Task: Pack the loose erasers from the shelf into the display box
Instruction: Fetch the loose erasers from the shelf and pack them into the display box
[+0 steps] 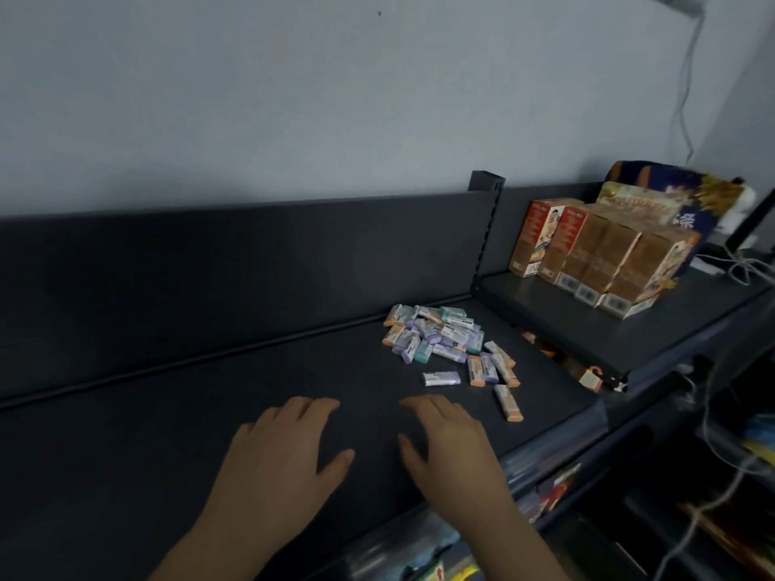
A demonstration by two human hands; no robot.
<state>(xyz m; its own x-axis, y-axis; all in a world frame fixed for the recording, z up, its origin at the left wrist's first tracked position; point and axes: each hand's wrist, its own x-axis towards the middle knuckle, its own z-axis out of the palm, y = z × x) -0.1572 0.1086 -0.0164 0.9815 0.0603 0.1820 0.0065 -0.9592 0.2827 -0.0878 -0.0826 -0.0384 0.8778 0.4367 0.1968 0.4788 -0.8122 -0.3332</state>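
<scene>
Erasers (pixel 440 335) are heaped near the shelf's (pixel 209 392) back edge; left hand (pixel 279 450) and right hand (pixel 451 444) are laid flat, fingers extended, nothing gripped.

We find the erasers (pixel 436 337) heaped on the shelf (pixel 209 392) toward two o'clock, strays (pixel 507 402) at the heap's four o'clock; cartons (pixel 595 262) stand on a raised shelf (pixel 608 329) beyond, at two o'clock.

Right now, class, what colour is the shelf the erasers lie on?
Dark grey shelf, best in the head view.
</scene>
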